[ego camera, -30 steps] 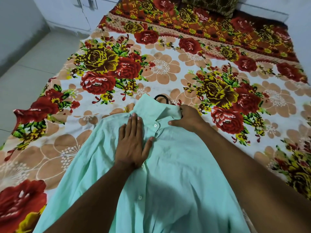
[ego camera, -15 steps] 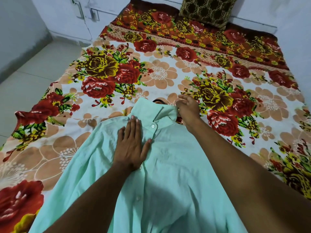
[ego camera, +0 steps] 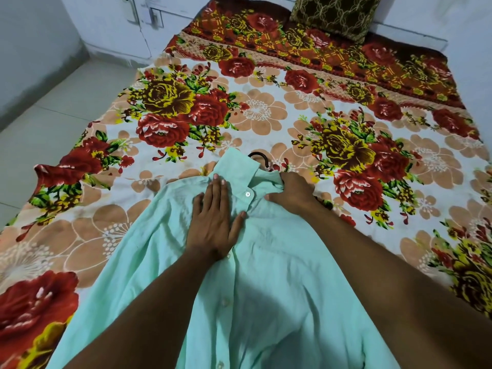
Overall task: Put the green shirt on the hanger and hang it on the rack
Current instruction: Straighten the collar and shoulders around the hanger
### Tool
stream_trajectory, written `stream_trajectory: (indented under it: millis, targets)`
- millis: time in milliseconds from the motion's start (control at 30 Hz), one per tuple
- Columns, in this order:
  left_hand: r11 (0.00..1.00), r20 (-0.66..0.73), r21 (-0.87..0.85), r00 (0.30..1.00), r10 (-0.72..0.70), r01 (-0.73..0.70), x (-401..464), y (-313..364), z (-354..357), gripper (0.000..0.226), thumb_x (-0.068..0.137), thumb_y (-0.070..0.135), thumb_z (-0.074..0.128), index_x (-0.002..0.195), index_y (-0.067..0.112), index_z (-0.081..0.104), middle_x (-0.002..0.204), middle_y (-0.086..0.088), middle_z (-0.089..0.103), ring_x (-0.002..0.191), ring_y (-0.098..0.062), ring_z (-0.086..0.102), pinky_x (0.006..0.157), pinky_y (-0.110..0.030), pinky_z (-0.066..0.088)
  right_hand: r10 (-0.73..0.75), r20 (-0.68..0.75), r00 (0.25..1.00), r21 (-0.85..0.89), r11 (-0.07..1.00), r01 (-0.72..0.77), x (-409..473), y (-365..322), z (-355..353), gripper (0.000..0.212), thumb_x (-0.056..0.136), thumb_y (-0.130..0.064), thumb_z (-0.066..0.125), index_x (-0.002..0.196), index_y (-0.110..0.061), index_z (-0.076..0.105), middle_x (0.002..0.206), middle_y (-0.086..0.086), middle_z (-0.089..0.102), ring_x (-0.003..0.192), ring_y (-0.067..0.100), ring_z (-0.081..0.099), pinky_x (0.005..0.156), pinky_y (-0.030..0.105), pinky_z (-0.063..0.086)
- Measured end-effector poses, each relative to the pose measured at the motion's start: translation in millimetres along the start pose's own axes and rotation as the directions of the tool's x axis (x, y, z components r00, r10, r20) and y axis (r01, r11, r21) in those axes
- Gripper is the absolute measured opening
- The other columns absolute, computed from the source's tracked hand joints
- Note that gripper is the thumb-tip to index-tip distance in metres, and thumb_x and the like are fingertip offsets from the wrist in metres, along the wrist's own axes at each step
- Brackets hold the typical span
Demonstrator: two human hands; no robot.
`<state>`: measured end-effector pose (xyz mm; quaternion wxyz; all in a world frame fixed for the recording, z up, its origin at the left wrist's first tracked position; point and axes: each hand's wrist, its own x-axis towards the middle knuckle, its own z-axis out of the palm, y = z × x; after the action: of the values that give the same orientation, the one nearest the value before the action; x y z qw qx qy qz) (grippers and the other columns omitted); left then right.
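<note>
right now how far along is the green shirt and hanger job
Done, apparently: the hanger is inside the green shirt, its dark hook showing above the collar. In hand: the left hand presses the chest flat while the right hand grips the collar. Left: lifting it off the bed onto a rack, not in view.

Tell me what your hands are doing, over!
Left hand flat on green shirt. Right hand gripping collar. Hanger hook pokes out. No rack visible.
</note>
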<state>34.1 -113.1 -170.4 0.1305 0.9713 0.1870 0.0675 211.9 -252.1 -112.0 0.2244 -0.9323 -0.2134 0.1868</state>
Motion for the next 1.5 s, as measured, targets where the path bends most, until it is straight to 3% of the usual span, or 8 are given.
stream_trajectory:
  millis: [233,467,600,767,1000,1167,1367,1500]
  targets:
    - [0.999,-0.021,-0.034,1.000,-0.012,0.011,-3,1,-2,0.084,0.104,0.061,0.023,0.162,0.012,-0.012,0.171,-0.010,-0.017,0.159,-0.026,-0.001,0.127,-0.048,0.012,-0.039,-0.112,0.993,0.005,0.999,0.040,-9,-10,10,0.025,0.084,-0.020,0.075,0.107,-0.018,0.065,0.110,0.006,0.071,0.113,0.037,0.060,0.095,0.046,0.041]
    - [0.988,-0.052,-0.154,0.999,-0.013,0.005,-6,5,-7,0.087,0.102,0.060,0.034,0.163,0.016,-0.010,0.171,-0.006,-0.019,0.159,-0.025,-0.007,0.125,-0.052,0.012,-0.167,-0.228,0.959,0.148,0.968,0.203,-32,-17,6,0.022,0.077,0.003,0.065,0.098,-0.004,0.064,0.097,0.013,0.069,0.096,0.036,0.062,0.071,0.039,0.038]
    - [0.947,-0.111,-0.319,0.992,-0.065,0.027,-5,10,-28,0.097,0.093,0.059,0.054,0.163,0.018,0.000,0.170,-0.012,0.000,0.158,-0.031,0.003,0.123,-0.055,0.014,-0.307,-0.279,0.910,0.274,0.883,0.382,-54,-16,0,0.015,0.068,-0.003,0.052,0.083,-0.001,0.055,0.080,0.008,0.056,0.074,0.025,0.048,0.060,0.036,0.029]
    - [0.804,-0.398,-0.591,0.891,-0.217,-0.067,4,24,-100,0.067,0.098,0.052,0.052,0.149,0.013,0.030,0.145,-0.005,0.032,0.140,-0.025,0.032,0.118,-0.054,0.030,-0.325,-0.255,0.911,0.403,0.820,0.406,-84,-17,-9,0.019,0.065,-0.001,0.048,0.082,-0.004,0.057,0.081,0.013,0.059,0.074,0.017,0.048,0.062,0.033,0.031]
    - [0.795,0.153,-0.521,0.950,-0.273,0.312,29,16,-140,0.066,0.072,0.042,0.074,0.126,0.009,0.054,0.126,-0.016,0.050,0.116,-0.032,0.053,0.091,-0.039,0.052,-0.301,-0.212,0.930,0.412,0.835,0.364,-101,-15,-14,0.027,0.066,0.006,0.050,0.085,-0.013,0.057,0.079,0.005,0.059,0.072,0.012,0.049,0.061,0.031,0.033]
    - [0.776,0.136,-0.544,0.946,-0.294,0.319,16,12,-143,0.022,0.090,0.013,0.060,0.099,-0.003,0.070,0.093,-0.020,0.069,0.083,-0.034,0.063,0.063,-0.034,0.045,-0.229,-0.062,0.972,0.424,0.875,0.233,-102,-18,-24,0.038,0.079,0.017,0.053,0.097,-0.015,0.061,0.083,-0.003,0.062,0.075,0.008,0.054,0.063,0.027,0.040]
    - [0.483,0.300,-0.733,0.865,-0.401,0.479,19,7,-150,0.031,0.074,0.021,0.056,0.085,-0.006,0.069,0.083,-0.019,0.066,0.082,-0.035,0.068,0.088,-0.055,0.061,0.032,0.046,0.998,0.773,0.632,-0.055,-86,-28,-49,0.022,0.092,-0.008,0.052,0.101,-0.017,0.069,0.097,0.018,0.066,0.084,0.025,0.055,0.063,0.028,0.042]
    - [0.371,0.355,-0.781,0.846,-0.398,0.502,26,9,-146,0.012,0.093,0.014,0.060,0.091,0.003,0.063,0.091,-0.017,0.059,0.085,-0.027,0.060,0.093,-0.049,0.058,-0.015,0.153,0.988,0.454,0.889,-0.056,-65,-42,-54,0.036,0.100,-0.046,0.055,0.114,-0.016,0.070,0.125,0.006,0.068,0.112,0.024,0.062,0.098,0.038,0.049]
